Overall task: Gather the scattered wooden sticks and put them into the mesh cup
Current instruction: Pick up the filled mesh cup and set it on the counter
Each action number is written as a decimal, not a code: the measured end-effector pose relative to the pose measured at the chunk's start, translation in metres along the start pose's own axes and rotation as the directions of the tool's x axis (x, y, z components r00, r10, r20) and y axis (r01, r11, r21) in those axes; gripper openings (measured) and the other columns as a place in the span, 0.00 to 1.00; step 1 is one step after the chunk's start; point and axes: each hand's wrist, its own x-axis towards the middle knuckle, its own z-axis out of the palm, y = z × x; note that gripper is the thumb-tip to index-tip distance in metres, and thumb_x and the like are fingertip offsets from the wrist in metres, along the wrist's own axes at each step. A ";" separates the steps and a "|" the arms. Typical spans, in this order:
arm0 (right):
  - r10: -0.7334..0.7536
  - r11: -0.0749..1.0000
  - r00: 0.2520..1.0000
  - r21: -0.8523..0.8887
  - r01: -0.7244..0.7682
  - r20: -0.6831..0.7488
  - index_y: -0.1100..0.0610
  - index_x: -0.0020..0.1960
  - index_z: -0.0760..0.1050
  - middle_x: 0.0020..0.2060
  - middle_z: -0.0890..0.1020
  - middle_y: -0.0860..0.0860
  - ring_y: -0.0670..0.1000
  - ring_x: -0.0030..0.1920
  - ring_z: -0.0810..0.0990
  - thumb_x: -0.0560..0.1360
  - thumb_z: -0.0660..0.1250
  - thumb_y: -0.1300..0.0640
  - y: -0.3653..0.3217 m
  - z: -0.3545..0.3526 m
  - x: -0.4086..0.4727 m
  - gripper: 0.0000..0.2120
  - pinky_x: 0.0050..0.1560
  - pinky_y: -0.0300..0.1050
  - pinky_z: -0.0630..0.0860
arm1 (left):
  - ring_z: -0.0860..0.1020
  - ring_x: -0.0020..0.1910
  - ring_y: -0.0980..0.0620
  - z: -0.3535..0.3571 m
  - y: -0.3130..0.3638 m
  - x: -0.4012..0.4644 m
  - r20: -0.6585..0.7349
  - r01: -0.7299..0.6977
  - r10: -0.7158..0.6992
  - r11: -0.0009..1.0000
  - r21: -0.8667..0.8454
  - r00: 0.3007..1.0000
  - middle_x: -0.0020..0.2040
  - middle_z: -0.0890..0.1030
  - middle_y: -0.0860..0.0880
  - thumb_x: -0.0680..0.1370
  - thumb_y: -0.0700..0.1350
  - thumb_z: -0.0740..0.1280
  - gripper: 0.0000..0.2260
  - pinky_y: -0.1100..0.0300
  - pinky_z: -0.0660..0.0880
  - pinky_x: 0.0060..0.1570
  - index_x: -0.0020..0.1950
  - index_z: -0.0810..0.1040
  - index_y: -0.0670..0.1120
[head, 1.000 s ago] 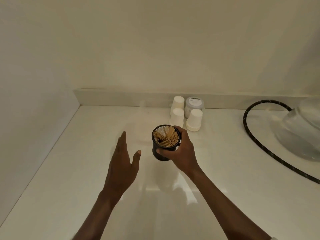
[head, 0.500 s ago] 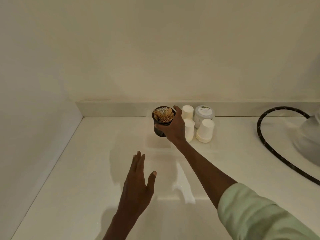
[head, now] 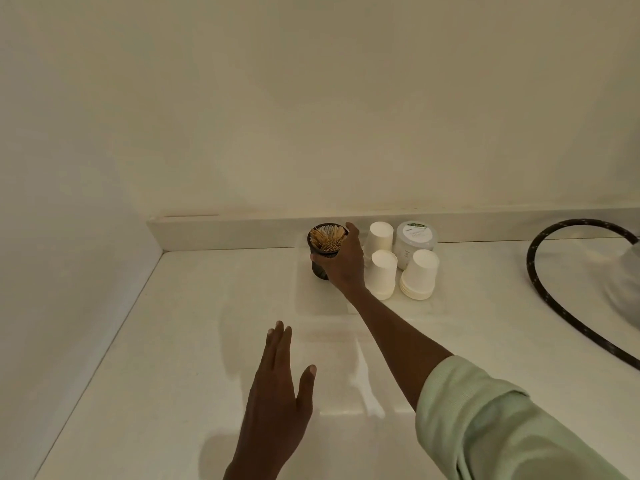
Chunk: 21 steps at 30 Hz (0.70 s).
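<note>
The black mesh cup (head: 320,270) stands at the back of the white counter, close to the low backsplash. Wooden sticks (head: 327,239) fill it and show at its open top. My right hand (head: 343,266) reaches far forward and grips the cup from its right side, fingers curled round the rim and wall. My left hand (head: 278,393) hovers flat over the middle of the counter with straight fingers, holding nothing. No loose sticks show on the counter.
Stacks of white paper cups (head: 382,275) and a lidded white tub (head: 414,242) stand just right of the mesh cup. A black braided hose (head: 543,299) curves across the right side. A wall bounds the counter (head: 173,358) on the left.
My right hand has carried the mesh cup from the counter's middle to the back beside the paper cups. My left hand has drawn back toward me.
</note>
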 end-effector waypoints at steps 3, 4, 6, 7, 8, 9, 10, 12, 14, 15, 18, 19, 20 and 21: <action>0.011 1.000 1.000 -0.020 -0.011 -0.004 0.57 0.73 0.57 0.64 0.72 0.54 0.55 0.64 0.72 0.61 0.80 0.50 0.004 0.002 0.003 0.48 0.57 0.44 0.72 | 0.45 0.77 0.62 0.000 -0.003 0.001 -0.002 -0.003 0.003 1.000 0.014 1.000 0.79 0.47 0.59 0.80 0.56 0.58 0.31 0.56 0.62 0.72 0.79 0.49 0.51; 0.013 1.000 1.000 -0.027 -0.014 -0.002 0.57 0.73 0.57 0.65 0.72 0.55 0.55 0.64 0.71 0.62 0.80 0.50 0.006 0.003 0.004 0.47 0.57 0.44 0.72 | 0.44 0.77 0.62 0.000 -0.004 0.001 -0.002 -0.005 0.005 1.000 0.020 1.000 0.79 0.46 0.60 0.80 0.56 0.58 0.31 0.56 0.63 0.72 0.79 0.48 0.51; 0.015 0.999 1.000 -0.040 -0.015 0.001 0.57 0.73 0.57 0.66 0.71 0.55 0.56 0.65 0.71 0.62 0.79 0.50 0.008 0.004 0.004 0.47 0.58 0.44 0.71 | 0.43 0.77 0.63 -0.001 -0.005 0.003 -0.002 -0.013 0.013 0.999 0.034 1.000 0.78 0.45 0.60 0.80 0.57 0.57 0.31 0.55 0.63 0.73 0.79 0.48 0.52; 0.015 0.999 1.000 -0.047 -0.015 0.003 0.57 0.73 0.57 0.66 0.71 0.56 0.56 0.65 0.71 0.62 0.80 0.51 0.009 0.004 0.004 0.47 0.59 0.45 0.72 | 0.43 0.77 0.63 -0.001 -0.005 0.004 -0.006 -0.019 0.019 0.999 0.037 1.000 0.78 0.45 0.60 0.80 0.57 0.57 0.31 0.54 0.62 0.73 0.79 0.47 0.52; 0.014 0.999 1.000 -0.050 -0.013 0.005 0.57 0.73 0.57 0.66 0.71 0.56 0.56 0.65 0.71 0.62 0.80 0.51 0.010 0.004 0.004 0.47 0.60 0.46 0.73 | 0.43 0.77 0.63 -0.002 -0.004 0.005 -0.013 -0.024 0.024 0.999 0.036 1.000 0.79 0.45 0.59 0.80 0.58 0.56 0.31 0.54 0.62 0.73 0.79 0.47 0.52; 0.014 0.998 1.000 -0.054 -0.014 0.008 0.57 0.73 0.57 0.66 0.71 0.56 0.57 0.65 0.71 0.62 0.80 0.51 0.010 0.004 0.003 0.47 0.61 0.48 0.74 | 0.43 0.77 0.63 -0.003 -0.003 0.007 -0.022 -0.029 0.030 0.999 0.036 0.999 0.79 0.46 0.59 0.80 0.58 0.56 0.31 0.54 0.62 0.73 0.79 0.47 0.53; 0.014 0.998 1.000 -0.054 -0.013 0.010 0.57 0.73 0.57 0.66 0.71 0.56 0.57 0.65 0.71 0.63 0.80 0.51 0.011 0.004 0.003 0.47 0.61 0.49 0.75 | 0.43 0.77 0.63 -0.004 -0.002 0.008 -0.030 -0.034 0.035 0.999 0.038 0.999 0.79 0.46 0.59 0.80 0.58 0.56 0.31 0.54 0.62 0.73 0.78 0.46 0.54; 0.016 0.999 1.000 -0.052 -0.016 0.016 0.58 0.73 0.57 0.66 0.71 0.56 0.56 0.65 0.71 0.63 0.80 0.51 0.009 0.003 0.003 0.47 0.61 0.50 0.75 | 0.43 0.77 0.61 -0.005 0.000 0.013 -0.041 -0.043 0.045 0.998 0.048 0.998 0.79 0.46 0.58 0.80 0.58 0.56 0.30 0.54 0.61 0.73 0.78 0.45 0.54; 0.023 0.999 0.999 -0.038 -0.022 0.031 0.58 0.73 0.57 0.66 0.71 0.57 0.56 0.65 0.71 0.63 0.80 0.52 0.009 0.002 0.003 0.47 0.62 0.50 0.75 | 0.45 0.78 0.59 -0.007 0.002 0.020 -0.044 -0.041 0.044 0.997 0.059 0.998 0.79 0.46 0.56 0.80 0.57 0.57 0.31 0.54 0.60 0.73 0.79 0.48 0.50; 0.032 0.999 0.999 -0.036 -0.030 0.042 0.58 0.73 0.56 0.66 0.70 0.57 0.57 0.65 0.71 0.63 0.80 0.52 0.008 0.001 0.002 0.47 0.62 0.50 0.75 | 0.45 0.78 0.58 -0.008 0.002 0.024 -0.045 -0.043 0.046 0.997 0.066 0.998 0.79 0.46 0.55 0.80 0.56 0.57 0.31 0.54 0.59 0.73 0.79 0.49 0.49; 0.047 0.998 0.995 -0.048 -0.043 0.084 0.58 0.76 0.51 0.69 0.68 0.59 0.58 0.68 0.68 0.65 0.79 0.57 0.007 0.000 -0.001 0.49 0.66 0.49 0.71 | 0.46 0.78 0.56 -0.010 0.003 0.033 -0.049 -0.063 0.068 0.994 0.087 0.996 0.79 0.46 0.54 0.81 0.53 0.59 0.31 0.57 0.55 0.72 0.79 0.50 0.47; 0.059 0.996 0.993 -0.066 -0.052 0.101 0.59 0.77 0.48 0.70 0.66 0.60 0.59 0.70 0.66 0.66 0.78 0.58 0.004 -0.001 -0.004 0.51 0.68 0.49 0.69 | 0.46 0.79 0.55 -0.012 0.003 0.035 -0.055 -0.072 0.077 0.993 0.090 0.996 0.79 0.46 0.53 0.81 0.52 0.60 0.31 0.57 0.54 0.73 0.79 0.50 0.47; 0.068 0.994 0.992 -0.087 -0.059 0.108 0.60 0.78 0.44 0.72 0.64 0.60 0.59 0.72 0.64 0.67 0.77 0.60 0.003 -0.001 -0.006 0.52 0.70 0.50 0.67 | 0.46 0.79 0.55 -0.012 0.003 0.038 -0.057 -0.079 0.084 0.993 0.094 0.995 0.79 0.47 0.52 0.81 0.51 0.61 0.31 0.58 0.54 0.73 0.79 0.50 0.46; 0.081 0.992 0.992 -0.107 -0.070 0.101 0.60 0.78 0.43 0.73 0.63 0.61 0.59 0.73 0.63 0.69 0.75 0.61 -0.001 -0.002 -0.010 0.51 0.72 0.51 0.65 | 0.46 0.79 0.55 -0.013 0.003 0.040 -0.059 -0.081 0.087 0.992 0.095 0.994 0.79 0.47 0.52 0.81 0.50 0.61 0.31 0.59 0.53 0.73 0.79 0.51 0.46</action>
